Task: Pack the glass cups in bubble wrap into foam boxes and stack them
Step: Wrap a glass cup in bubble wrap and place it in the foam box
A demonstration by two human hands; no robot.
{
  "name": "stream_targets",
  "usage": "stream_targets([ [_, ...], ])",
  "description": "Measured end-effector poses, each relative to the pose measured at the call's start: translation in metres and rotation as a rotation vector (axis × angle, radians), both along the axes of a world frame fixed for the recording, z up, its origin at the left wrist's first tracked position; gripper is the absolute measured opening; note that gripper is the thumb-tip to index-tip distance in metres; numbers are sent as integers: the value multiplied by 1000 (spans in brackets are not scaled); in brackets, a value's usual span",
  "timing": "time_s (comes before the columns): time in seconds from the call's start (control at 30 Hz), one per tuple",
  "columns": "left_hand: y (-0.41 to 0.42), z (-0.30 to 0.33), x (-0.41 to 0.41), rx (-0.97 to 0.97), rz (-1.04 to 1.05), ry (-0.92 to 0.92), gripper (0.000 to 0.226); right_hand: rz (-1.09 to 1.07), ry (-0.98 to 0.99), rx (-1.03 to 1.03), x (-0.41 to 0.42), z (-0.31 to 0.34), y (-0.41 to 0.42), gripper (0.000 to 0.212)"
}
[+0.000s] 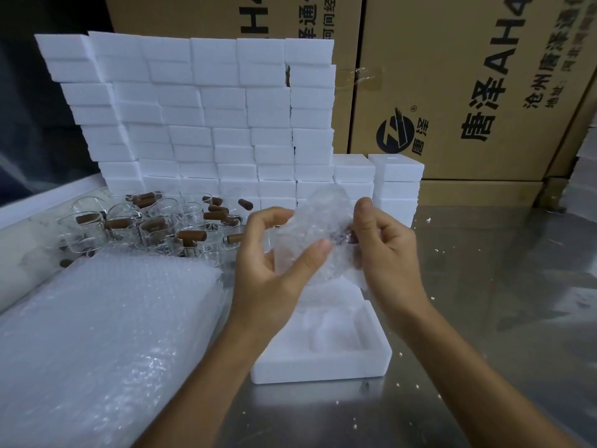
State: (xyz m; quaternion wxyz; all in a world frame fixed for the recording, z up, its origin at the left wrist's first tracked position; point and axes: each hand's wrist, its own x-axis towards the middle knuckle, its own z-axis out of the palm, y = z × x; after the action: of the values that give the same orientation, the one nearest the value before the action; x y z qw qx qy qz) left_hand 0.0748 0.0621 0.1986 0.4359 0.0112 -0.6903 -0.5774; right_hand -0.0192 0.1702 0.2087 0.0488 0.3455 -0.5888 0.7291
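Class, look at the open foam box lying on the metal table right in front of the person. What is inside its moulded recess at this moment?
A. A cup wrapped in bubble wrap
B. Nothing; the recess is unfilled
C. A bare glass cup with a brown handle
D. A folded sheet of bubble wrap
B: the open foam box shows only its white recess, while the bubble-wrapped cup is held above it between the left hand and the right hand.

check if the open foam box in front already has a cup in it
No, the open foam box shows only its bare moulded recess, while both hands hold the bubble-wrapped cup above it.
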Motion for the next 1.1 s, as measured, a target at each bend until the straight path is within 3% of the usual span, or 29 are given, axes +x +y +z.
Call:
stream_targets([
  [0.07, 0, -3, -3, 179, -98, -36, 30, 161, -120, 82, -1, 1, 1, 52],
  [0.13, -5, -6, -2, 206, -64, -67, 21, 237, -200, 122, -1, 1, 2, 36],
  [0.23, -12, -6, -1, 27, 40, -60, 23, 227, -275, 55, -2, 3, 3, 13],
  [0.3, -10, -4, 0, -134, 28, -49, 21, 201, -247, 60, -2, 2, 3, 10],
  [0.5, -7, -6, 0, -303, 80, -71, 36, 185, -8, 181, 4, -1, 1, 21],
  [0.73, -18, -4, 0, -229, 155, -144, 58, 191, 358, 346, 17, -4, -1, 39],
  [0.9, -23, 0, 3, -362, 112, -137, 43, 274, 395, 403, 25, -1, -2, 53],
  [1.1, -17, -1, 4, -411, 34, -119, 44, 375, 352, 520, 23, 6, 4, 46],
])
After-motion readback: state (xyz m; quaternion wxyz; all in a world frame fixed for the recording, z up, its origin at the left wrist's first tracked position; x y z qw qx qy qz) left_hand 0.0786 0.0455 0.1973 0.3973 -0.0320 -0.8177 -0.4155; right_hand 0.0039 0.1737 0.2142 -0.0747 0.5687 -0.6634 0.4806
